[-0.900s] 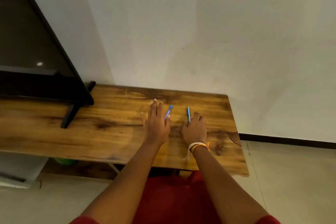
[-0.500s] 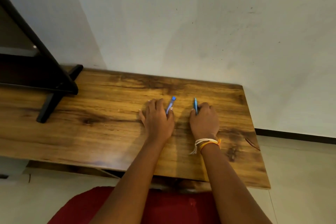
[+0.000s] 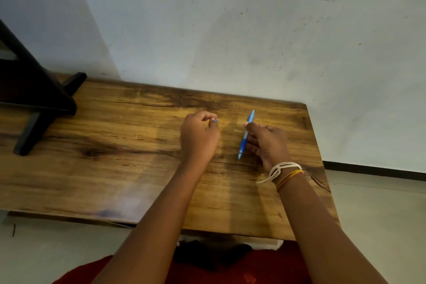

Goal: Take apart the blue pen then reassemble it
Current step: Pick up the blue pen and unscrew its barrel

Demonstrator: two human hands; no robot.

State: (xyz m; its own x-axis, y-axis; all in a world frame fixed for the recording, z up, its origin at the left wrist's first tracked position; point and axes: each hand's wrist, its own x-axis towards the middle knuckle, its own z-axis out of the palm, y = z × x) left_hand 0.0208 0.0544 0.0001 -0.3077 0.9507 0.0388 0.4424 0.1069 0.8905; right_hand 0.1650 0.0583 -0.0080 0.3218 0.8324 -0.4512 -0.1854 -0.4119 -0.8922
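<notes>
right hand [image 3: 265, 143] gripping blue pen [image 3: 246, 136] — left hand [image 3: 199, 138] apart

left hand [image 3: 199, 137]: curled, fingertips pinched | right hand [image 3: 267, 143]: fingers closed, palm leftward

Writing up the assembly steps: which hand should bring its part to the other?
Probably the left hand: it pinches only a small blue piece, while the right hand steadies the long blue pen body.
</notes>
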